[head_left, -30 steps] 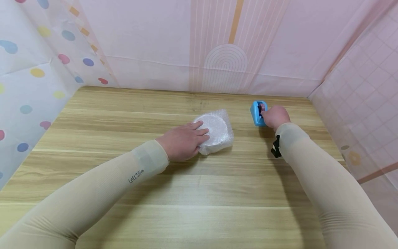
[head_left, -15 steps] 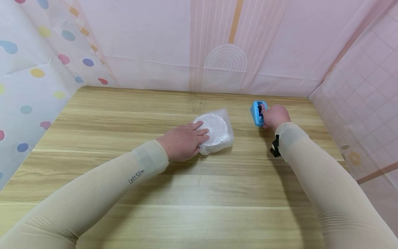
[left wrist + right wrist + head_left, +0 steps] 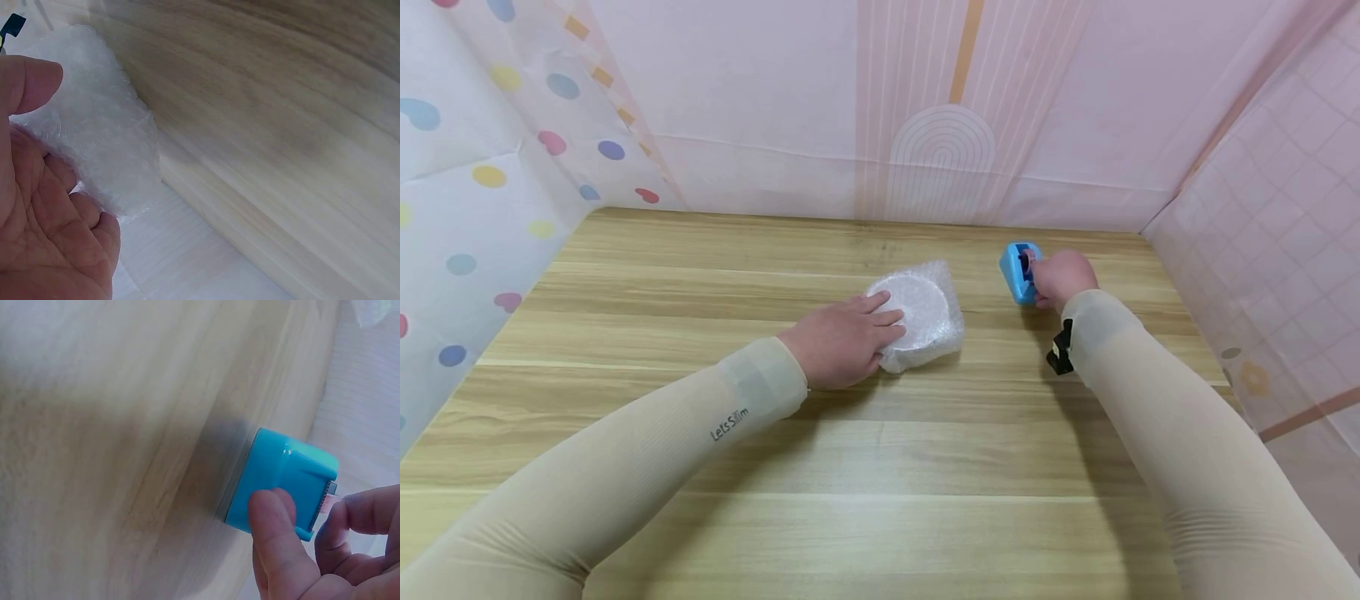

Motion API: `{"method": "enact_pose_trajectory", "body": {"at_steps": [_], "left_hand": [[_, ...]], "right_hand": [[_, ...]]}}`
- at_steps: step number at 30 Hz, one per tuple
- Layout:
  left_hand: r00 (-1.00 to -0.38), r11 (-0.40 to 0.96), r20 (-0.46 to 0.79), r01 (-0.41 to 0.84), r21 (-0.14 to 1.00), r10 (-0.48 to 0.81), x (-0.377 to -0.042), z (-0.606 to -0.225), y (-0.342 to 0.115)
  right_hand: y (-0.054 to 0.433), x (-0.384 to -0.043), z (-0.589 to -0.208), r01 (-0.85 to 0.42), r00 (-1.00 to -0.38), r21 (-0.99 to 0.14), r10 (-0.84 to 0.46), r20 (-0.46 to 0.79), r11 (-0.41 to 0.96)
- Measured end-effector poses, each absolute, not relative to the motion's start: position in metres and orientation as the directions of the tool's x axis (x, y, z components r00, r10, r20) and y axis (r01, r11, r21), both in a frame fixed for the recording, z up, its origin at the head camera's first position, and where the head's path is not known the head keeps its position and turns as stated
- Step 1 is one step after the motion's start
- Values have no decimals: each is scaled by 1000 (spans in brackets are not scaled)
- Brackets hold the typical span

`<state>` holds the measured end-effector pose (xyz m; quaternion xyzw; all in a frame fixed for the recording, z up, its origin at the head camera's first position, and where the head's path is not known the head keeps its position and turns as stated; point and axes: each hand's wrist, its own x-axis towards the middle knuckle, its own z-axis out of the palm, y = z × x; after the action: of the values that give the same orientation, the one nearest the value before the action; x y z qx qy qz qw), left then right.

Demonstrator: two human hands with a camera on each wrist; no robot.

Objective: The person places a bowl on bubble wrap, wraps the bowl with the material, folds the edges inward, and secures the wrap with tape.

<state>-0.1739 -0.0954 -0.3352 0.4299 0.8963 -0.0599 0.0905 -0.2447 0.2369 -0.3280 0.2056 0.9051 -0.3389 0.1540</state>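
Note:
A flat, round-topped thing wrapped in bubble wrap (image 3: 928, 312) lies mid-table. My left hand (image 3: 838, 343) rests on its left part, with several fingers spread straight across the top. In the left wrist view, the thumb and palm of that hand lie close along the edge of the wrap (image 3: 103, 125). Farther right stands a blue tape dispenser (image 3: 1012, 275) with a pinkish roll inside. My right hand (image 3: 1063, 279) is at its near right side. Seen from the right wrist, the thumb touches the blue body (image 3: 275, 472), while curled fingers pinch the pink tape end (image 3: 326, 503) beside the toothed cutter.
The wooden tabletop (image 3: 865, 467) runs back to a pink printed cloth wall (image 3: 760, 108). A dotted cloth (image 3: 482, 250) hangs on the left and a grid-patterned one (image 3: 1292, 208) on the right. A black wrist camera (image 3: 1060, 348) sits under the right cuff.
My right hand has shifted very slightly away from me and leftward, and the dispenser appears a touch farther left. The left hand and wrapped thing have stayed put.

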Motion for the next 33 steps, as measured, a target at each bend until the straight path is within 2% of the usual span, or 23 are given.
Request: {"method": "enact_pose_trajectory", "body": {"at_steps": [11,18,33], "left_hand": [[-614,625,-225,780,-28,757,-175,-336,-95],[-616,628,-234,777,-29,752,-175,-336,-95],[-611,622,-218,783,-21,761,-174,-336,-94]], "right_hand": [[236,-246,-327,501,-858,-576,284,-428,646],[235,-248,-332,435,-890,-511,268,-370,741],[236,-247,-328,407,-896,-474,241,-373,781]]}}
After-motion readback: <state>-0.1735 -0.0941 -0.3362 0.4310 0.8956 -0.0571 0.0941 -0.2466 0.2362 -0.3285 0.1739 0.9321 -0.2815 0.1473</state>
